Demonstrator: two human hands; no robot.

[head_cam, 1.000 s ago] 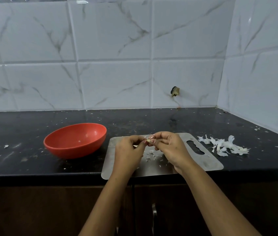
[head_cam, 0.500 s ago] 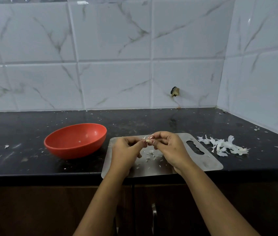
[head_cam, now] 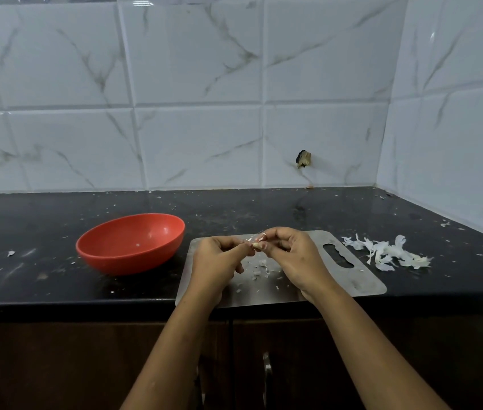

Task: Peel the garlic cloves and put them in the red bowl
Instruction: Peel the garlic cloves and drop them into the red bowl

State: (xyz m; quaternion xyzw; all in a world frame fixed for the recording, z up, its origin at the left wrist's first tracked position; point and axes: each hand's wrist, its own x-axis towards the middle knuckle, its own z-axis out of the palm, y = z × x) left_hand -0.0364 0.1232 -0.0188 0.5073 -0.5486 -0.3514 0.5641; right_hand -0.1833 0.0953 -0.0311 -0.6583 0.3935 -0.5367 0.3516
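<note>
Both hands meet above the steel cutting board. My left hand and my right hand pinch one small garlic clove between their fingertips, and a thin strip of skin sticks up from it. Small white skin flakes lie on the board beneath the hands. To the left on the black counter stands the red bowl; only a tiny white speck shows inside it.
A heap of white garlic peels lies on the black counter right of the board. Tiled walls close the back and right side. The counter's front edge runs just under the board, with dark cabinet doors below.
The hands have stayed together over the board, with only slight shifts of the fingers on the clove. The bowl and peels have not moved.
</note>
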